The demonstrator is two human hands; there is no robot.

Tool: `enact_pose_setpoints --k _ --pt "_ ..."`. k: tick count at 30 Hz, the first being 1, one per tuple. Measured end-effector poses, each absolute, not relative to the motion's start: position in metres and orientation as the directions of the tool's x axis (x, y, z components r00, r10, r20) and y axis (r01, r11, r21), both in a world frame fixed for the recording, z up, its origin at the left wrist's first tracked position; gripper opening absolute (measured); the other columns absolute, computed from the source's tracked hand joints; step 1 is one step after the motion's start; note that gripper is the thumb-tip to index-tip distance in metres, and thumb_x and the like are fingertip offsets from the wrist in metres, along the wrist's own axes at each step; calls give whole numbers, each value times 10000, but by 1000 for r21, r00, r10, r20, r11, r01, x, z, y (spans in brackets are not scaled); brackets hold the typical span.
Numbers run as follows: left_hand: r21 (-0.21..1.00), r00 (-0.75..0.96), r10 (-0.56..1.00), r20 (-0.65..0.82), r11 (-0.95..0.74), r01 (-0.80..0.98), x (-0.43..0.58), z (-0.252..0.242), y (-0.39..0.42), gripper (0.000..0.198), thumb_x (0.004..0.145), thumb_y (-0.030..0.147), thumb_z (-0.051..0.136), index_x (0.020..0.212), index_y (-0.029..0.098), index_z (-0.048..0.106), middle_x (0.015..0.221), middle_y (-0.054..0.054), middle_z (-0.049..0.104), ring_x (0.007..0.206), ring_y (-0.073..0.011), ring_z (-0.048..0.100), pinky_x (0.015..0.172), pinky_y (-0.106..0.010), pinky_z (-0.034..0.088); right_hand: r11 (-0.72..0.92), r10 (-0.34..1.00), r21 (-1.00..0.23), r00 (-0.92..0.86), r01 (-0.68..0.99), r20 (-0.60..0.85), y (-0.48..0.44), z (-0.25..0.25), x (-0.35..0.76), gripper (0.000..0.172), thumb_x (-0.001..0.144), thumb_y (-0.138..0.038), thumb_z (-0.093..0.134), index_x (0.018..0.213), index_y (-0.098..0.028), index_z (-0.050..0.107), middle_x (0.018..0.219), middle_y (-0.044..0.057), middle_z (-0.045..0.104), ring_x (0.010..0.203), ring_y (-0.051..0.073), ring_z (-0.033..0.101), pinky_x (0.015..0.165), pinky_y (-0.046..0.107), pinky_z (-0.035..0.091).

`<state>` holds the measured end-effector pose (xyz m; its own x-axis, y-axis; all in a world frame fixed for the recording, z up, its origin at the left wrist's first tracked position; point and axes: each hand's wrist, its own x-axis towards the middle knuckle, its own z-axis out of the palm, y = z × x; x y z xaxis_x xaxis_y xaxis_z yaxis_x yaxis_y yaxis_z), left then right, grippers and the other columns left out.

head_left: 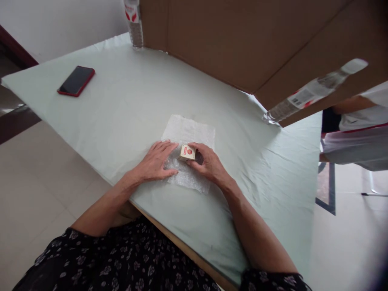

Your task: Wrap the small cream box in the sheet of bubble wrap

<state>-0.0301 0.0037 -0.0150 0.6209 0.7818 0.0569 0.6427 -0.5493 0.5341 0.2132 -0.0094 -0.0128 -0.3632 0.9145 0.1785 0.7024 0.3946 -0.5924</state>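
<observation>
A small cream box (pixel 186 152) with a red mark sits on a sheet of bubble wrap (pixel 189 133) spread on the pale green table cover (pixel 127 101). My right hand (pixel 207 162) curls around the box, fingers and thumb gripping its right side. My left hand (pixel 156 161) lies flat on the wrap's left part, fingers stretched out and pressing the sheet down, fingertips close to the box.
A red-cased phone (pixel 76 81) lies at the far left of the table. Large cardboard panels (pixel 236 36) stand along the back, with a plastic bottle (pixel 134 24) at the rear and another bottle (pixel 312 93) at the right. Another person's clothing (pixel 357 137) shows at the right edge.
</observation>
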Motion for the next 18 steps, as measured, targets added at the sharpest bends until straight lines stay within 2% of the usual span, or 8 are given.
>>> enact_pose_setpoints --k 4,6,10,13,15,18 --pt "544 605 780 158 -580 606 -44 0 -9 753 869 460 645 1516 187 375 1560 -159 451 1492 -336 351 1218 -525 306 452 890 -496 -340 742 302 -40 8 224 591 908 -433 622 1448 -249 469 1420 143 565 1326 319 523 1067 506 456" --pt "505 642 742 191 -636 584 -53 7 -21 689 856 446 673 1463 201 457 1535 -152 482 1487 -343 356 1221 -530 299 471 877 -431 -358 770 320 -64 16 227 533 921 -423 613 1418 -259 509 1357 139 610 1261 322 568 1032 509 465" --pt "410 703 695 150 -691 596 -58 7 -43 581 829 375 715 1360 199 559 1518 -164 498 1476 -358 367 1216 -562 295 592 806 -273 -561 758 189 -100 11 219 423 894 -337 633 1292 -198 602 1344 179 638 1167 337 608 950 523 483" --pt "347 714 688 130 -706 618 -50 1 -53 582 811 318 724 1354 187 564 1530 -182 478 1478 -367 360 1219 -578 283 610 779 -145 -557 779 286 -104 -3 209 212 921 -169 556 1103 -185 665 1213 145 724 1067 279 657 945 471 482" --pt "318 710 690 144 -711 627 -43 -1 -54 577 813 291 716 1357 177 562 1542 -194 458 1482 -373 353 1219 -588 278 603 760 -131 -516 787 395 -98 -7 205 196 930 -101 518 1011 -201 666 1108 97 765 962 230 684 935 433 477" --pt "307 677 709 198 -701 644 -32 -1 -51 501 839 251 686 1321 157 589 1534 -214 459 1469 -377 375 1202 -594 309 560 775 -208 -419 802 473 -86 -3 206 182 953 -120 503 984 -216 654 1022 66 779 872 205 693 884 404 478"
